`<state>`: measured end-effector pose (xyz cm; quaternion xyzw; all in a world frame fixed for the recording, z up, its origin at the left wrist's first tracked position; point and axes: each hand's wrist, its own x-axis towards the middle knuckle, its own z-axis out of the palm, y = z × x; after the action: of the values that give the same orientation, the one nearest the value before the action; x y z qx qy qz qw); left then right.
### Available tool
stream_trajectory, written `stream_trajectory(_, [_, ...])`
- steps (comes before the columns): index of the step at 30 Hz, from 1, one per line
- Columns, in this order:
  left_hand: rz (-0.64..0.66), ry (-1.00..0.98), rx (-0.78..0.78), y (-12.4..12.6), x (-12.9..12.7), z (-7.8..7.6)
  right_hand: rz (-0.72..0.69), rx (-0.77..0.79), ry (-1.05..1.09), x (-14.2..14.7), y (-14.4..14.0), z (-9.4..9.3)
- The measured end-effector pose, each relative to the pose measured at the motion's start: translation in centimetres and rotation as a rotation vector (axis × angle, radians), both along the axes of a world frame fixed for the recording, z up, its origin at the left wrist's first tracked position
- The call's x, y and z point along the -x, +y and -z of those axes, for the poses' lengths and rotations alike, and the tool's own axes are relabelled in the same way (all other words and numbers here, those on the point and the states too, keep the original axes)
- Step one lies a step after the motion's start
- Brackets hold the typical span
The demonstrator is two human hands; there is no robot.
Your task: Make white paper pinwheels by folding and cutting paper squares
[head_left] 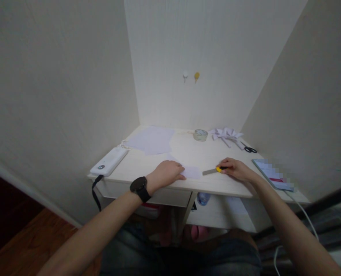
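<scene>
My left hand (167,173), with a black watch on its wrist, rests on a small piece of white paper (192,172) near the desk's front edge. Its fingers are bent over the left end of the paper and hold it against the desk, with the thumb nearest me. To the right, my right hand (237,169) is closed around a yellow and black utility knife (219,169). The knife's long grey blade points left, its tip just short of the paper's right edge. Part of another paper piece (170,157) shows behind my left hand.
White paper sheets (153,140) lie at the back left, beyond a white power bank (109,161) with a black cable. A tape roll (200,135), folded paper strips (225,134) and black scissors (249,148) are at the back right. A phone (272,174) lies by the right wall.
</scene>
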<state>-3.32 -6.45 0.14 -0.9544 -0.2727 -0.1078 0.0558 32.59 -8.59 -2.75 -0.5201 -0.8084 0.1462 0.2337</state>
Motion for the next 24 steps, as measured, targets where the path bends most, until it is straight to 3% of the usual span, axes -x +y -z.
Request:
stream_trajectory(7, [-0.016,0.117,-0.041,-1.3,-0.3,-0.9,0.192,-0.139,-0.159,0.4,0.5,0.4])
stream_trajectory(14, [-0.081,0.064,-0.092,-2.6,-0.4,-1.8,0.281,-0.192,-0.243,0.7,0.4,0.7])
stream_trajectory(17, [-0.210,-0.293,0.016,-2.5,0.0,-2.4,0.303,-0.263,-0.213,1.0,0.1,0.9])
stream_trajectory(19, [-0.307,-0.713,0.164,-2.3,-0.1,-2.6,0.363,-0.353,-0.139,2.2,-0.5,1.0])
stream_trajectory(21, [-0.369,-1.174,0.420,-2.2,-0.6,-2.4,0.428,-0.375,0.039,4.6,-1.5,0.9])
stream_trajectory(24, [-0.309,-1.688,0.889,-2.4,-2.0,-1.4,0.324,-0.048,0.536,9.5,-3.2,0.5])
